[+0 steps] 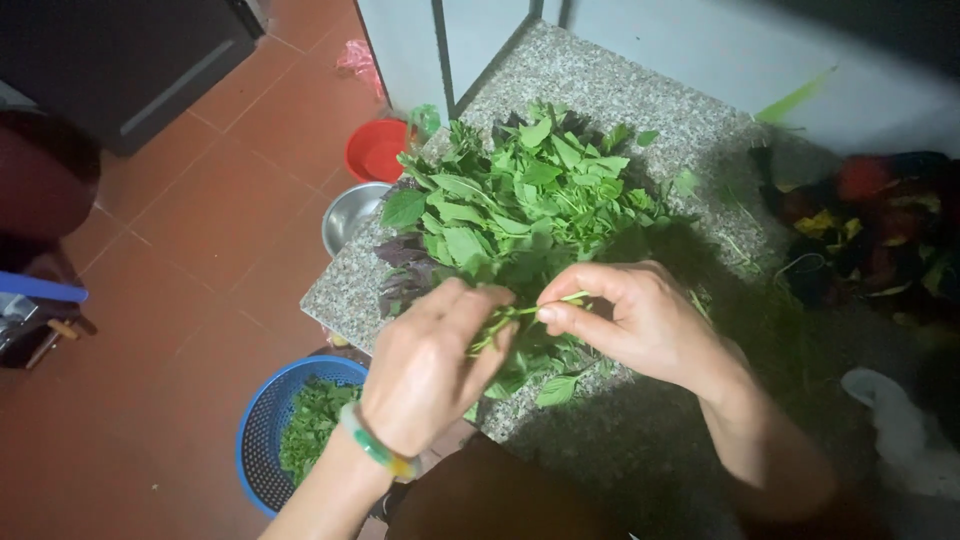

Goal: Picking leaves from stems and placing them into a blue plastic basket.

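A large heap of leafy green vegetables (520,200) lies on a speckled granite counter (620,90). My left hand (430,365), with a green bangle at the wrist, and my right hand (640,320) meet over the near edge of the heap. Both pinch the same thin green stem (520,315) with leaves, the left from below, the right between thumb and forefinger. Some darker purple leaves (400,270) lie at the heap's left side.
A blue plastic basket (262,425) with picked greens stands on the red tiled floor below the counter. A steel bowl (345,215) and a red basin (375,150) sit on the floor further back. Dark cloth and a white bag lie at right.
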